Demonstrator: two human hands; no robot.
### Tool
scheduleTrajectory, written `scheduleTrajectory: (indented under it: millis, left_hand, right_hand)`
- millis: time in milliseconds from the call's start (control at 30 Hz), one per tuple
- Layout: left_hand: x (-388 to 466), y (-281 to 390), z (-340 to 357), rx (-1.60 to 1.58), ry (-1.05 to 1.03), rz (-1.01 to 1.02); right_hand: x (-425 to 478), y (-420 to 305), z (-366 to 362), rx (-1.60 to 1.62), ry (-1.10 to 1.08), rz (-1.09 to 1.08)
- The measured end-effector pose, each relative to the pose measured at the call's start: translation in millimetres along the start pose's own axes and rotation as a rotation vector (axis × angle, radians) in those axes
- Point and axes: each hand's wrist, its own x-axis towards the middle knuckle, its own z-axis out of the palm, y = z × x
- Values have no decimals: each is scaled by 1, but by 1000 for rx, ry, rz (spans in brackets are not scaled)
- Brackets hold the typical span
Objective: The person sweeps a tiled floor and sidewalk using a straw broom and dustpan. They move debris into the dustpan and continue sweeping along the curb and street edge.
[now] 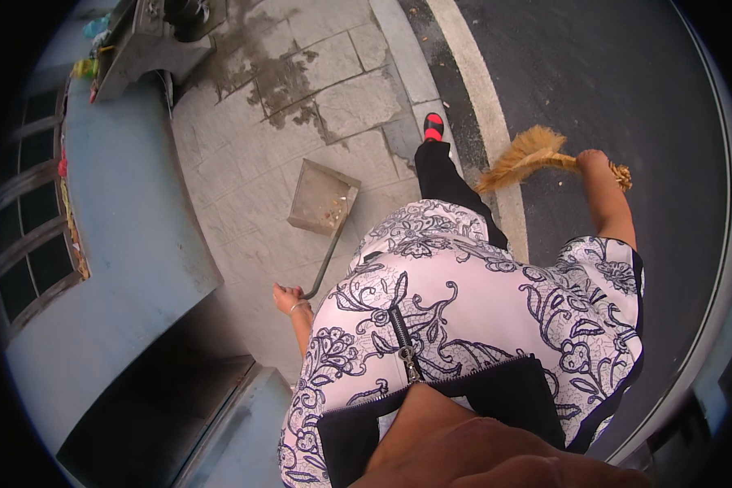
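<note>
My left hand [288, 299] grips the bent end of a long metal handle [329, 251]. That handle runs to a box-shaped metal dustpan [324, 192], held over the grey paving on my left. Small bits of litter [334, 215] lie in the corner of the pan near the handle. Out to my right, my right hand [593, 160] is closed around a straw hand broom [534, 155] by its bound neck. The broom's fanned bristles point left, above the white road line, and its knotted butt end sticks out behind the hand.
A stone kerb [412, 67] divides the paved walkway [250, 177] from the asphalt road [585, 79] and its white line [466, 67]. One sandalled foot [433, 127] is at the kerb. Along the left stand a blue wall [122, 201], a barred window [36, 201] and a concrete fixture [140, 58].
</note>
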Motion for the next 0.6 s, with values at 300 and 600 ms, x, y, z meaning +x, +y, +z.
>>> scheduleTrajectory:
  millis: [300,600]
  left_hand:
    - [-158,-108,140,-18,-6,5]
    - [-189,-120,121,-17,-34,-46]
  right_hand:
    - [133,182,92,91,154,-27]
    - [121,214,70,241,287,56]
